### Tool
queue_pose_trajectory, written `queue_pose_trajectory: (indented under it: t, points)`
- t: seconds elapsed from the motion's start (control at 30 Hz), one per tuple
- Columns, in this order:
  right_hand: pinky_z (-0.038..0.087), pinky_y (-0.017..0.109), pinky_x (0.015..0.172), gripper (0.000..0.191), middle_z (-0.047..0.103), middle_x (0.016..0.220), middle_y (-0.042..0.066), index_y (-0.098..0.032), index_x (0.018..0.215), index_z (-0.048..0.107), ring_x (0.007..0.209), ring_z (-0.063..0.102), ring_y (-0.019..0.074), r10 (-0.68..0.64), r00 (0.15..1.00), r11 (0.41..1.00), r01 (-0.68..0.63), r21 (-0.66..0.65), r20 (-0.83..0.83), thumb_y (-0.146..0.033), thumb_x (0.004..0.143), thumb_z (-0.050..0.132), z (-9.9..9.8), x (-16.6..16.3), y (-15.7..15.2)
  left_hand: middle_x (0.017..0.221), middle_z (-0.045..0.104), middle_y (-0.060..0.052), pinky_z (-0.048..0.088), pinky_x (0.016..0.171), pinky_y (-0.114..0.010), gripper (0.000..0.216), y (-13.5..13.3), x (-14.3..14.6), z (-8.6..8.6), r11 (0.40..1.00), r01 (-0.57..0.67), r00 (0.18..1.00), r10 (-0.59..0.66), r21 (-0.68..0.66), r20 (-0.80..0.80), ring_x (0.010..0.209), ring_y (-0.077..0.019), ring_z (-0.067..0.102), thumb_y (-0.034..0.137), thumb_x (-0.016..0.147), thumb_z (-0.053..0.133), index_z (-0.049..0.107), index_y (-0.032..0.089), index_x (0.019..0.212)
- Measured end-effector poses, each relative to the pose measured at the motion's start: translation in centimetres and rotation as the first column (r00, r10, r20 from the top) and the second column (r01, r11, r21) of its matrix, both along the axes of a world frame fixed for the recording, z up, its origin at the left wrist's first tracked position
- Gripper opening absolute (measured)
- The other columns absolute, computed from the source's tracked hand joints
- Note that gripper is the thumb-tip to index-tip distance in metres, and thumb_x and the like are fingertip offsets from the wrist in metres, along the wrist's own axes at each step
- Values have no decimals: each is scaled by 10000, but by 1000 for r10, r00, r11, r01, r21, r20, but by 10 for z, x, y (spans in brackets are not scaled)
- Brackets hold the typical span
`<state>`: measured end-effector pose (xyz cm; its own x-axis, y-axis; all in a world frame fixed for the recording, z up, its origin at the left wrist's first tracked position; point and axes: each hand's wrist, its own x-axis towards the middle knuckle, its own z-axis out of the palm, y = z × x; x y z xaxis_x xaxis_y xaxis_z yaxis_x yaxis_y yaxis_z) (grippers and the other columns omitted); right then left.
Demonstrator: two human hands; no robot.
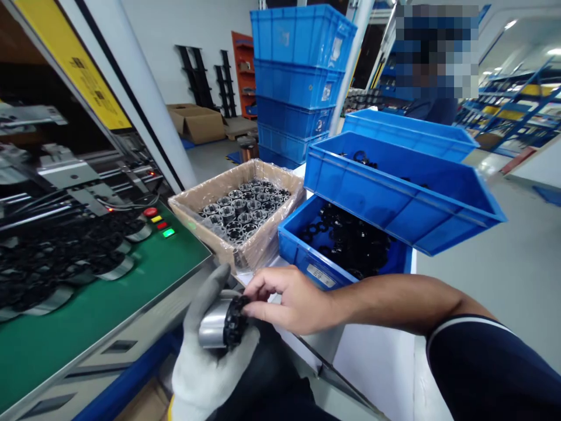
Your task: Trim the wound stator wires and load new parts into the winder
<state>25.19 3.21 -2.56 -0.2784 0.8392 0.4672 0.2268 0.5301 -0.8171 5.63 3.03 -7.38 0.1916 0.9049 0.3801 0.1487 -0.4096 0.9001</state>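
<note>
The left hand [210,356], in a pale glove, has its fingers curled firmly round 1 metal ring [214,325], held tilted just off the front edge of the green bench [144,292], near its right corner, while the bare right hand [291,298] has thumb and fingertips drawn together on the black end piece [235,321] at the ring's open side. Beyond that corner stands a carton [210,242] of metal rings, with 2 blue bins [302,254] of black parts beside it.
</note>
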Motion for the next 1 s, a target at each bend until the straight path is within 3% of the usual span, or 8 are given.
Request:
queue_pose_trajectory:
  t: [0.07,0.13,0.2,0.27,0.43,0.6,0.87,1.0]
  points:
    - [573,214,670,149,676,821,35,-137,933,648,706,648,112,-44,993,980,22,200,107,-280,975,640,-1,3,5,1529,564,-88,592,1047,-363,882,1,1,-2,991,13,1000,-16,-132,-23,1278,-287,661,311,792,794,361,319,1560]
    - [588,229,747,107,696,889,75,-122,938,667,788,669,131,-133,964,849,-9,528,232,-200,980,606,-1,6,10,1453,638,-86,575,1075,-374,799,0,3,-3,974,-2,1000,-4,-226,-28,1275,-295,665,339,813,767,425,264,1531]
    - [590,229,809,109,710,946,99,-100,970,687,846,676,138,-202,935,711,-64,700,291,-158,984,596,2,8,12,1353,709,-72,578,1066,-355,665,-1,4,-4,970,-53,998,46,-235,-33,1217,-274,701,351,845,732,519,235,1464]
    - [592,225,829,130,714,974,108,-80,1020,690,871,677,138,-223,939,698,-34,716,262,-188,988,627,4,7,11,1300,740,-56,601,1016,-308,576,-2,4,-5,981,-81,997,80,-174,-13,1160,-241,729,334,870,709,563,237,1419]
    - [581,173,800,200,700,867,76,-75,958,677,828,668,106,-132,977,792,4,610,165,-249,1028,608,6,4,7,1354,714,-68,599,1004,-277,619,-3,-2,-3,1000,11,999,-10,-20,52,1168,-224,725,270,832,739,551,233,1421]
    - [553,238,722,114,698,871,75,-82,944,706,777,617,134,-224,930,604,-103,791,292,-144,975,617,13,9,9,1274,760,-55,645,940,-320,674,-6,1,9,977,100,995,-96,-189,33,1105,-267,754,267,748,776,590,224,1394]
    - [461,283,626,223,696,910,58,-125,949,731,731,562,149,-281,834,609,-228,760,476,-97,1004,517,23,14,6,1260,765,-31,634,928,-270,574,-4,2,10,959,61,998,-68,-276,-16,1095,-223,759,299,790,744,609,245,1345]
    - [466,279,585,150,697,838,73,-83,920,737,671,568,146,-327,851,489,-219,844,411,-106,965,596,21,12,8,1274,756,-35,616,972,-283,554,-9,-1,10,949,38,999,-47,-313,-22,1150,-227,738,341,815,719,607,249,1350]
